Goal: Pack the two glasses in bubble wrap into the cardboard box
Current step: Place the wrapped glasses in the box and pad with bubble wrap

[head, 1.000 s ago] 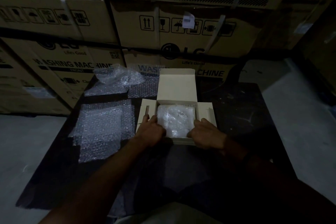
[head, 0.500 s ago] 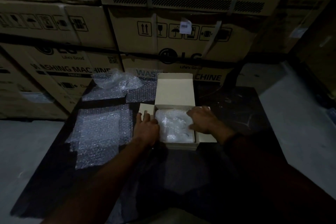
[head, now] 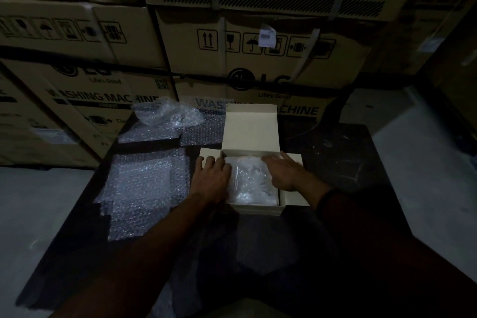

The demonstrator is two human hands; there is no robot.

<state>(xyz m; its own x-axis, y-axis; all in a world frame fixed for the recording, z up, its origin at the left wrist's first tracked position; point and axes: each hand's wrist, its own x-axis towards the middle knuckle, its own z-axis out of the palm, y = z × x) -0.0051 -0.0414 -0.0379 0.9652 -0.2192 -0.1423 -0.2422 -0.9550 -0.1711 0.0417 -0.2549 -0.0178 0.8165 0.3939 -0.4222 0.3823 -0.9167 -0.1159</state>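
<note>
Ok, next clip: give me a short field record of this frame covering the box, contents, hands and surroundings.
box: small, cardboard, on a dark table; lid stands open, side flaps out
contents: bubble-wrapped bundle inside; how many glasses it holds cannot be told
left hand: fingers flat on the left flap, beside the bundle
right hand: laid open over the bundle's right side
spare wrap: sheets lie left of the box
background: stacked cartons
</note>
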